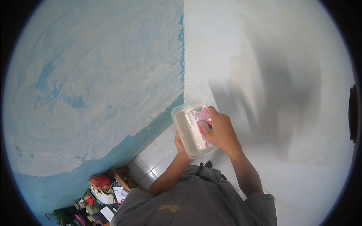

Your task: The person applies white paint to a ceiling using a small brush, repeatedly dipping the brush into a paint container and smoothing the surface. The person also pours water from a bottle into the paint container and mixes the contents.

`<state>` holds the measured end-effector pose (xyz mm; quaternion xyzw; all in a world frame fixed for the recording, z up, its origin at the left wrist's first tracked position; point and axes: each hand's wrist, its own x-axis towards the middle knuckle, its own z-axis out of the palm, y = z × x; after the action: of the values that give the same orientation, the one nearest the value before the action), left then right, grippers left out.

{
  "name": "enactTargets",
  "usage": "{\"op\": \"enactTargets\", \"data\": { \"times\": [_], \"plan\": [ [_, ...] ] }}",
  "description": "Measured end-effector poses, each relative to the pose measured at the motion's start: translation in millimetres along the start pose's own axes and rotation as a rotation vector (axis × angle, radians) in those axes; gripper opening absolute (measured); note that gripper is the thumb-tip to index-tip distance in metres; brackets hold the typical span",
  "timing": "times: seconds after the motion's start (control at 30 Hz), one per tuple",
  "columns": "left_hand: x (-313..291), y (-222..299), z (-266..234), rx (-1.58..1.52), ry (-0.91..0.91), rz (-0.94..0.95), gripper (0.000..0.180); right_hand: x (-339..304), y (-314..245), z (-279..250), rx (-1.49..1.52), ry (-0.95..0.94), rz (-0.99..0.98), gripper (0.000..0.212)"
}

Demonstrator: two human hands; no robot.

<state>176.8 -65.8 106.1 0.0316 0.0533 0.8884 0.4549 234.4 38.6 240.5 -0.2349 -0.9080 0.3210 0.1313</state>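
A clear plastic tub with whitish paste inside is held up in front of me, tilted slightly. My left hand is closed round its left side and underside; most of those fingers are hidden behind the tub. Over the tub's right side, my right hand grips a red-pink flat spreader, thumb pressed on its face. White paste is smeared on the spreader, which is over or in the tub's opening; whether it touches the paste I cannot tell.
Two walls meet at a corner just ahead: a blue one patchily coated white at left, a white one with damp-looking grey areas or shadow at right. Below are white floor tiles. Lower left, a cluttered dark surface holds a red cloth and jars.
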Motion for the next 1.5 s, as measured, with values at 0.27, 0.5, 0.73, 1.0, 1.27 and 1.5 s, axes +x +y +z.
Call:
{"op": "enactTargets", "data": {
  "times": [0.27,0.5,0.73,1.0,1.27,1.5],
  "plan": [
    [3.8,-3.3,8.1,-0.005,-0.025,0.017,0.067,1.7,6.0,1.9,-0.058,0.023,-0.025,0.032],
    [3.8,-3.9,0.8,-0.037,-0.052,0.032,0.065,3.5,2.3,-0.3,0.008,0.019,-0.046,0.034],
    [4.9,-2.8,13.4,0.047,0.025,0.029,0.065,7.2,4.8,-3.2,-0.067,0.009,-0.019,0.035],
    [8.3,-4.1,1.3,-0.074,-0.085,0.023,0.068,5.8,-2.0,-2.7,-0.051,-0.022,-0.034,0.034],
    [9.2,-6.1,16.5,0.006,0.013,0.050,0.061,10.5,1.5,-4.0,-0.044,-0.023,-0.023,0.030],
    [9.5,-9.4,22.0,0.003,0.110,0.059,0.062,13.7,1.3,0.6,-0.122,-0.067,-0.050,0.025]
  ]
}}
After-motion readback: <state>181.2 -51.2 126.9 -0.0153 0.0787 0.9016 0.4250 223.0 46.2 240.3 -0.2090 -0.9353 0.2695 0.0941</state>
